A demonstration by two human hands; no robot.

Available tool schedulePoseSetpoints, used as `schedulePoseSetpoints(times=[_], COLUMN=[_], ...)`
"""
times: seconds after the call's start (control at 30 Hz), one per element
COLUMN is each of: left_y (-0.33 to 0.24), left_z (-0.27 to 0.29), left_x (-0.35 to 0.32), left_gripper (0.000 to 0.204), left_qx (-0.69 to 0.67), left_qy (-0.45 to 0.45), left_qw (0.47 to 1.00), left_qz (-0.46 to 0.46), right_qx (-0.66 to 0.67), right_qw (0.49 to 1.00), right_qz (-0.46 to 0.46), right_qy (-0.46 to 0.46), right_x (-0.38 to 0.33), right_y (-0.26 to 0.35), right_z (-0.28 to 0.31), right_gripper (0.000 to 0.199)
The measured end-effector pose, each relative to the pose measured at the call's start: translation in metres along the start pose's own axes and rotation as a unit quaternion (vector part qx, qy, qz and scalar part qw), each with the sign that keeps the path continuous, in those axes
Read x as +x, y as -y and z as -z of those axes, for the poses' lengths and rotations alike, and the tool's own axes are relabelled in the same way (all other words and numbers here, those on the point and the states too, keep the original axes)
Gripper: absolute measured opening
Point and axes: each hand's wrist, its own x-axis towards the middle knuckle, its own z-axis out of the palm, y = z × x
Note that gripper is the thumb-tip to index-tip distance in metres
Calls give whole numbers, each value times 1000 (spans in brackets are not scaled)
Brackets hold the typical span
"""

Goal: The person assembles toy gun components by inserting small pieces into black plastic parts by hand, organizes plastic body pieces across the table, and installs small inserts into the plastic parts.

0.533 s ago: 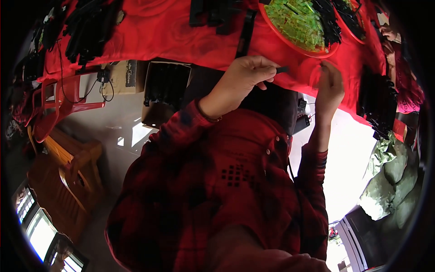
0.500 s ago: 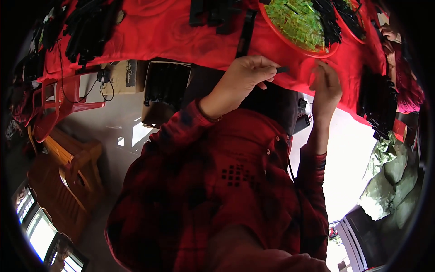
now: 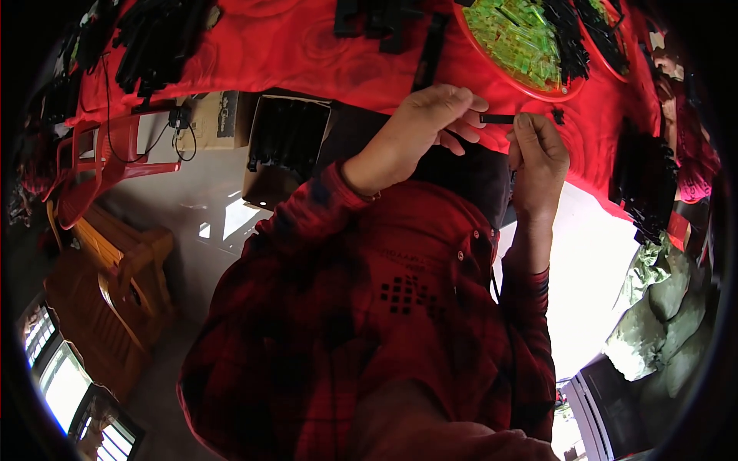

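Note:
A small flat black strip [image 3: 498,119] is pinched between the thumb and fingers of my right hand [image 3: 540,157]. It points left, level, over the near edge of the red-covered table. My left hand [image 3: 419,131] is open just left of it, thumb raised and fingers apart; its fingertips are close to the strip's free end, and whether they touch I cannot tell. Beyond my hands, an orange-rimmed bowl [image 3: 530,94] holds yellow-green translucent pieces [image 3: 511,38] and black strips [image 3: 567,42]. A small black piece [image 3: 557,116] lies on the red cloth by my right hand.
A second bowl [image 3: 621,75] with black pieces stands farther right. Black bundles lie on the table's left [image 3: 157,46] and right [image 3: 644,173]. Below the edge are a box [image 3: 254,184] of black parts, a red plastic chair [image 3: 92,184] and a hanging cable [image 3: 108,131]. Another person's pink sleeve [image 3: 692,180] shows far right.
My right hand has come down and left and now grips the black strip. My left hand, which pinched it before, has let go and its fingers have spread.

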Motion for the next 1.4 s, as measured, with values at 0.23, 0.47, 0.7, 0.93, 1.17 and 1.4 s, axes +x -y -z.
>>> schedulePoseSetpoints(times=[0.23, 0.47, 0.7, 0.93, 1.17, 1.4], left_y=[12, 13, 9, 13, 30, 23], left_z=[-3, 2, 30, 47, 45, 36], left_x=[2, -6, -19, -28, -19, -27], left_gripper=[17, 9, 27, 51, 40, 41], left_qx=[56, 203, 494, 341, 34, -86], left_qy=[-47, 17, -280, -189, -152, -150], left_qw=[993, 975, 760, 921, 988, 985], left_qz=[-89, -88, -317, 1, -21, 20], right_qx=[-131, -370, -352, -189, -164, -89], right_qw=[988, 886, 901, 971, 978, 988], right_qz=[75, 254, 231, 141, 129, 127], right_qy=[-11, 114, 106, 29, 21, 25], right_x=[-7, -17, -11, -1, 7, 15], right_y=[-12, -4, -3, -14, -14, -21], right_z=[-6, -8, -6, -16, -17, -24], right_gripper=[15, 33, 24, 14, 12, 13])
